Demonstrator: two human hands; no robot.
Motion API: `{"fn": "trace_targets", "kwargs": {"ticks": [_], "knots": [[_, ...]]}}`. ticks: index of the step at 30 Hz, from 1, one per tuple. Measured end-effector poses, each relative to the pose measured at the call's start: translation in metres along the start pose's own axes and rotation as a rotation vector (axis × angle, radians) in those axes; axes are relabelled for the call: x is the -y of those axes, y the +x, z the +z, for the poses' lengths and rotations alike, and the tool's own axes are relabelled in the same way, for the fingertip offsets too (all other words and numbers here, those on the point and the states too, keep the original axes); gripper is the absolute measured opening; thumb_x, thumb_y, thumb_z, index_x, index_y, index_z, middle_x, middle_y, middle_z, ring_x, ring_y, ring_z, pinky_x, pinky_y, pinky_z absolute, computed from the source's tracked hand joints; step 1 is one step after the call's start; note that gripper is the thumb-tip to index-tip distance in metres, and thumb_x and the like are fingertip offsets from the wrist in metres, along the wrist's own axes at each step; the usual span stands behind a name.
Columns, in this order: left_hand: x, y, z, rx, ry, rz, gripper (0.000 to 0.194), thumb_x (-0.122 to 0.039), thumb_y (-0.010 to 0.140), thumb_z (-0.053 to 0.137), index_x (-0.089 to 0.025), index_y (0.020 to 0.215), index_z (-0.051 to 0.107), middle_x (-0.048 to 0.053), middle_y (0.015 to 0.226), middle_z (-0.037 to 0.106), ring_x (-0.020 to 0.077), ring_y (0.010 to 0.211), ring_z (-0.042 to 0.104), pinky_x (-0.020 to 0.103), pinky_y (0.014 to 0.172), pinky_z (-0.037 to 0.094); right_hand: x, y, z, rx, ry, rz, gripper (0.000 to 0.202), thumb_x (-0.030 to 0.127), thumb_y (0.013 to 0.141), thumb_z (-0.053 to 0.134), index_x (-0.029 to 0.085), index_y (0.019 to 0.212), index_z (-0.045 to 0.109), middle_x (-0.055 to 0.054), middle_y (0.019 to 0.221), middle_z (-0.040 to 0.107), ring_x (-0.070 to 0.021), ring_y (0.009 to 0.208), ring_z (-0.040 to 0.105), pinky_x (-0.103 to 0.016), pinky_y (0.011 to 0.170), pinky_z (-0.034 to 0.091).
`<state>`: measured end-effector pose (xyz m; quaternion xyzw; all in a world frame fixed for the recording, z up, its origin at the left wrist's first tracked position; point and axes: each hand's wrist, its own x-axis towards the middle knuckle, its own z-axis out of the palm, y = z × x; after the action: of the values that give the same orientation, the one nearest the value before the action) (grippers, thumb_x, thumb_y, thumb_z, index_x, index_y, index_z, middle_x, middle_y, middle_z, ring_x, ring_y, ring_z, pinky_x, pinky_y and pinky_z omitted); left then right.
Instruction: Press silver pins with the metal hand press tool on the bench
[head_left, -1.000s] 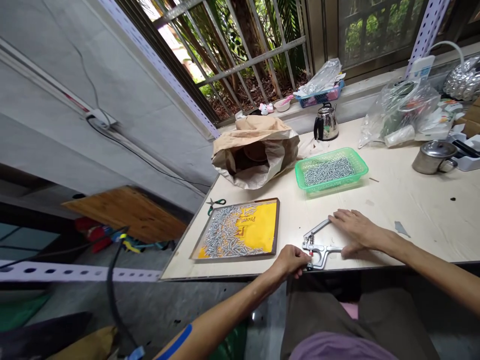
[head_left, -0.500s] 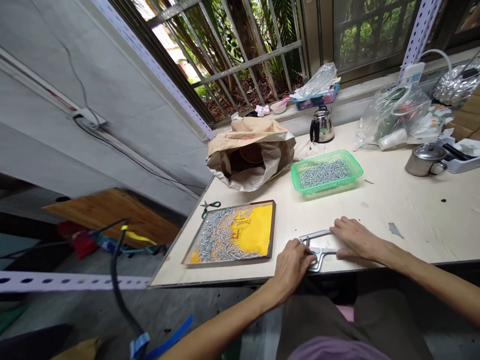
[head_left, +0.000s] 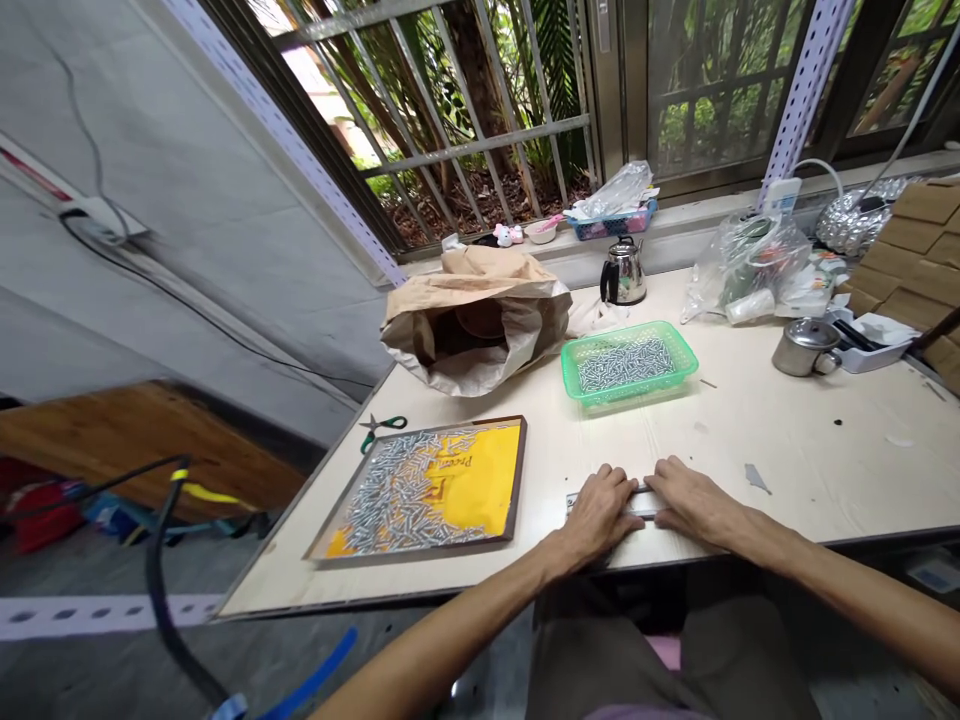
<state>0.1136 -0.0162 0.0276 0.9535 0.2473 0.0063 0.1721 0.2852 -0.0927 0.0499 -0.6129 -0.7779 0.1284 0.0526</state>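
Near the table's front edge lies a metal piece (head_left: 640, 503), flat and narrow, partly hidden under both hands. My left hand (head_left: 602, 508) is closed over its left part, fingers bent. On its right end my right hand (head_left: 686, 503) rests with bent fingers pressed together. To the left is a shallow tray (head_left: 519, 480) with a yellow sheet (head_left: 491, 480) and many small metal pins (head_left: 405, 490). Farther back a green basket (head_left: 686, 370) holds more metal pins (head_left: 626, 366).
Green-handled scissors (head_left: 382, 430) lie behind the tray. A brown paper bag (head_left: 476, 320), a kettle (head_left: 624, 272), a plastic bag (head_left: 750, 265) and a metal cup (head_left: 802, 348) stand at the back. A grey scrap (head_left: 756, 478) lies right of my hands.
The metal piece, spread in two arms before, now looks closed into a narrow strip. My hands have come closer together. The whole view has shifted slightly.
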Motion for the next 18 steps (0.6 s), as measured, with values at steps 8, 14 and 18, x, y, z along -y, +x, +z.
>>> {"fn": "trace_targets", "kwargs": {"ticks": [8, 14, 18], "knots": [[-0.003, 0.006, 0.006, -0.093, -0.007, -0.07, 0.015, -0.03, 0.088, 0.054, -0.017, 0.084, 0.061, 0.005, 0.085, 0.059, 0.0207, 0.089, 0.053, 0.033, 0.077, 0.044, -0.001, 0.008, 0.013, -0.041, 0.01, 0.032, 0.009, 0.011, 0.085, 0.052, 0.016, 0.086, 0.06, -0.006, 0.09, 0.059, -0.0188, 0.088, 0.053, -0.03, 0.076, 0.043], [-0.018, -0.009, 0.035, -0.315, 0.034, -0.053, 0.037, -0.024, 0.089, 0.051, -0.014, 0.124, 0.047, 0.017, 0.134, 0.047, 0.0285, 0.127, 0.043, 0.047, 0.101, 0.04, -0.024, 0.011, -0.01, 0.022, 0.04, 0.011, 0.054, 0.038, 0.067, 0.075, 0.011, 0.111, 0.057, -0.014, 0.103, 0.058, -0.0257, 0.095, 0.053, -0.036, 0.081, 0.045], [-0.04, -0.023, 0.055, -0.363, -0.007, 0.055, 0.044, -0.033, 0.089, 0.052, -0.013, 0.128, 0.045, 0.017, 0.139, 0.043, 0.0311, 0.136, 0.03, 0.047, 0.107, 0.036, -0.035, 0.019, -0.024, 0.037, -0.021, -0.002, 0.03, 0.029, 0.081, 0.061, 0.016, 0.108, 0.062, -0.01, 0.098, 0.063, -0.0218, 0.091, 0.057, -0.031, 0.079, 0.045]]}}
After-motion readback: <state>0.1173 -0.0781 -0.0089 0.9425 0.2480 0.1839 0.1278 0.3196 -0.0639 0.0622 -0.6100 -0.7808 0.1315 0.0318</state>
